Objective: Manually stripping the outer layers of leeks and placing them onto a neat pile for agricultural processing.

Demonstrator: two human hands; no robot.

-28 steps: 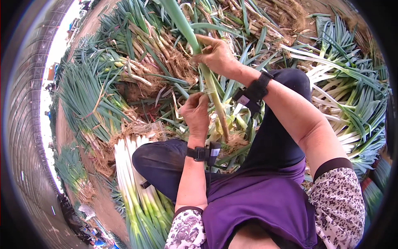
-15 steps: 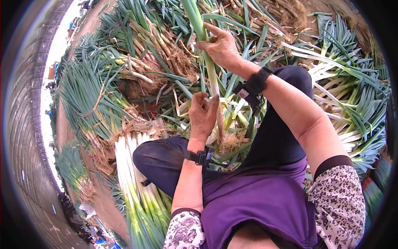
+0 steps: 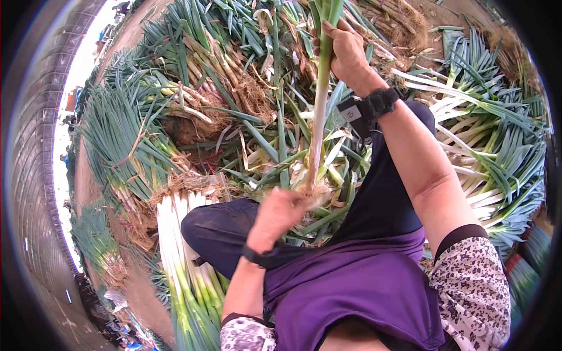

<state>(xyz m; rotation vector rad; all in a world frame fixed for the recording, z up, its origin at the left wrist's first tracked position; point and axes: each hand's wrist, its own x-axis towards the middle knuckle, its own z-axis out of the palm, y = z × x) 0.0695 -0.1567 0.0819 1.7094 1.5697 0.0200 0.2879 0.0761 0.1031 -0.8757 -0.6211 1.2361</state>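
My right hand (image 3: 349, 57) is closed around the green upper part of a large green onion (image 3: 319, 114), holding it upright in front of me. Its lower stalk looks white and bare, with a brownish peel hanging near the base. My left hand (image 3: 277, 214) is down beside the root end, smeared by motion. Whether its fingers grip the roots or a strip of peel cannot be made out. Beneath the stalk lies a heap of stripped leaves and peelings (image 3: 272, 155), between my bent legs.
Cleaned green onions with white stalks (image 3: 175, 219) lie by my left knee. Another white-stalked pile (image 3: 477, 120) spreads at the right. Bundles with brown roots (image 3: 225, 67) sit at the far side, more (image 3: 120, 126) at the left. A curved corrugated wall (image 3: 41, 175) fills the left rim.
My right hand has moved up and right, its grip now wrapped around the green onion. My left hand has dropped from mid-stalk to the root end. The lower stalk shows whiter.
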